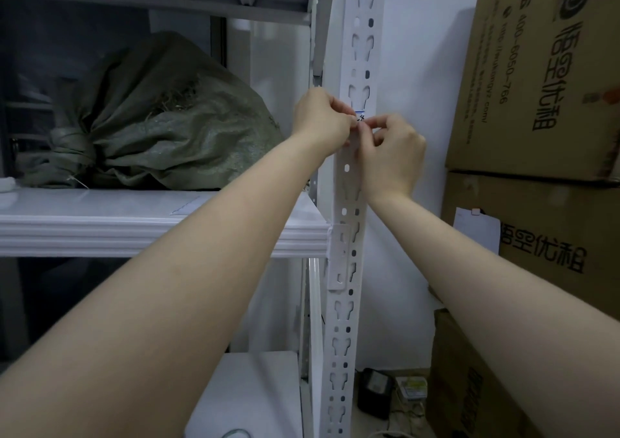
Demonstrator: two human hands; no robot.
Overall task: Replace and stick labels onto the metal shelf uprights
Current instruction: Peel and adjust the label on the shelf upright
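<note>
Both hands are up at the white slotted upright (349,202), approx at the person's chest-to-face height. The label (360,115) sits on the upright's front face, btwn the two hands: small white sticker w/ a blue top edge and dark handwriting, mostly covered by fingertips. Left hand (322,123) has its fingers curled and pinches the label's left side. Right hand (394,155) pinches the right edge w/ thumb and forefinger, other fingers folded under. Can't tell if the label is fully stuck down or partly lifted.

Handling, my read: label is paper-thin, near weightless and floppy, so it tears or creases easily and the adhesive side grabs skin. Best held by a corner or edge w/ fingertips, then peeled or smoothed slowly along the metal. The upright is rigid steel and won't give. Its keyhole slots leave gaps under the sticker, so press on the solid strips.

Edges/room: slot cutouts and the upright's folded edge prob. sharp-ish. The wall (402,68) is just behind on the right, and the stacked cardboard boxes (536,85) are near the right forearm, so tight that side. On the left, the shelf board (134,229) carries a green woven sack (161,118), well apart from the hands, so there's more elbow room there. A black adapter (372,392) lies on the floor by the upright's foot.
</note>
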